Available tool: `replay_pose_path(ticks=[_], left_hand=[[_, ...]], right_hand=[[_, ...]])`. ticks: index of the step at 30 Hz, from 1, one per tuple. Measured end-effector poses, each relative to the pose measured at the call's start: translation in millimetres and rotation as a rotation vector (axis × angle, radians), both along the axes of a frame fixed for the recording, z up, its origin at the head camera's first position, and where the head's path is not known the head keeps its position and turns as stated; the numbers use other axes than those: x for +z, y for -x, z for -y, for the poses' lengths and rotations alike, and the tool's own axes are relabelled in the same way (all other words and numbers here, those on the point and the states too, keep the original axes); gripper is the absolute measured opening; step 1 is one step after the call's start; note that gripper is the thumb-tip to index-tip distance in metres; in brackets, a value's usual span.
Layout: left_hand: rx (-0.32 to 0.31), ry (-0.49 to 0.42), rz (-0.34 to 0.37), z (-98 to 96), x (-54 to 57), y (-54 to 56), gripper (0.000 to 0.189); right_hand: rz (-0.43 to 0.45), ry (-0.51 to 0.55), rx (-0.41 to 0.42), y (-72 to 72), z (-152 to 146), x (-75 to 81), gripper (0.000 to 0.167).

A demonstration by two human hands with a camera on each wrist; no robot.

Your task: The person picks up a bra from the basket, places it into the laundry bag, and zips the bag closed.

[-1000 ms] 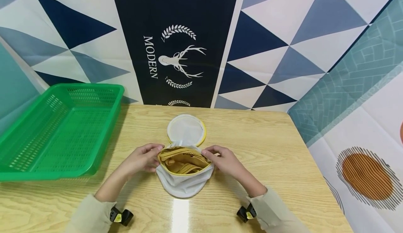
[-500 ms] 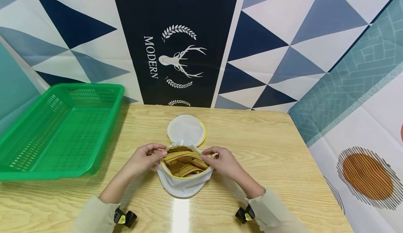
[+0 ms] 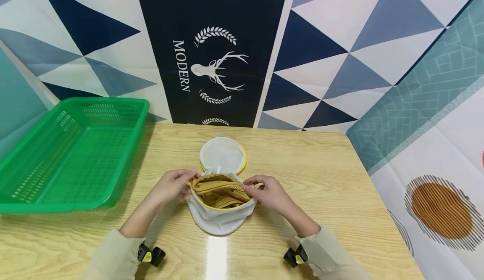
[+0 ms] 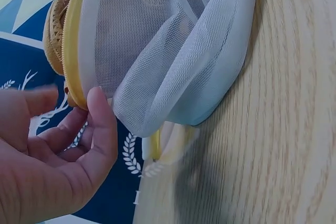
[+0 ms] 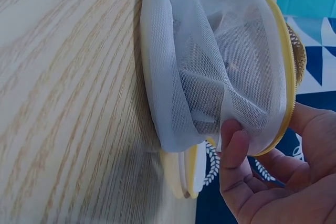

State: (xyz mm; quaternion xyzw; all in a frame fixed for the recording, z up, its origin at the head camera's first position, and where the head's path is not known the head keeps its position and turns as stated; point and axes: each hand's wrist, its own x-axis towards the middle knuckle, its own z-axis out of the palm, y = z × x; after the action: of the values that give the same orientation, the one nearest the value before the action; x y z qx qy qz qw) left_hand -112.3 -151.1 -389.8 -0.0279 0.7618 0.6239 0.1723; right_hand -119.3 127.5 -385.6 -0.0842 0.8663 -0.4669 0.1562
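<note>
A white mesh laundry bag (image 3: 219, 219) stands on the table with its yellow-zipped mouth gaping upward. Inside it lies a mustard-yellow garment (image 3: 227, 201) with perforated trim; its full shape is hidden. At the mouth's left edge, my left hand (image 3: 172, 189) holds the rim with curled fingers; in the left wrist view its blurred thumb (image 4: 42, 99) is off the zip edge. My right hand (image 3: 268, 191) pinches the rim at the right, its fingers (image 5: 234, 142) against the outer mesh. The bag's round lid (image 3: 223, 154) lies folded back behind the mouth.
A green plastic basket (image 3: 90, 158) sits on the table at the left. The wooden table (image 3: 302, 162) runs back to a patterned wall covering (image 3: 223, 103). A patterned cloth (image 3: 435, 204) borders the right side.
My left hand shifted slightly right over the rim, then back left, its thumb changing place. The garment's folds inside the mouth have shifted a little. My right hand keeps its hold.
</note>
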Motion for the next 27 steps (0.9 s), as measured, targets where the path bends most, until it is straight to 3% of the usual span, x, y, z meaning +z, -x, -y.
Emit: replay_pose_path(ticks=[9,19,27], left_hand=[[0.032,-0.021,-0.062,-2.3,-3.0,2.2,0.030],[0.058,0.041,-0.086,-4.8,1.0,1.4,0.028],[0.007,0.122,-0.127,-9.6,-2.3,-2.3,0.033]], right_hand=[[0.036,0.024,-0.041,1.7,2.3,-2.4,0.037],[0.010,0.000,-0.016,2.1,3.5,-2.0,0.028],[-0.023,-0.056,-0.027,0.9,7.6,-4.3,0.020]])
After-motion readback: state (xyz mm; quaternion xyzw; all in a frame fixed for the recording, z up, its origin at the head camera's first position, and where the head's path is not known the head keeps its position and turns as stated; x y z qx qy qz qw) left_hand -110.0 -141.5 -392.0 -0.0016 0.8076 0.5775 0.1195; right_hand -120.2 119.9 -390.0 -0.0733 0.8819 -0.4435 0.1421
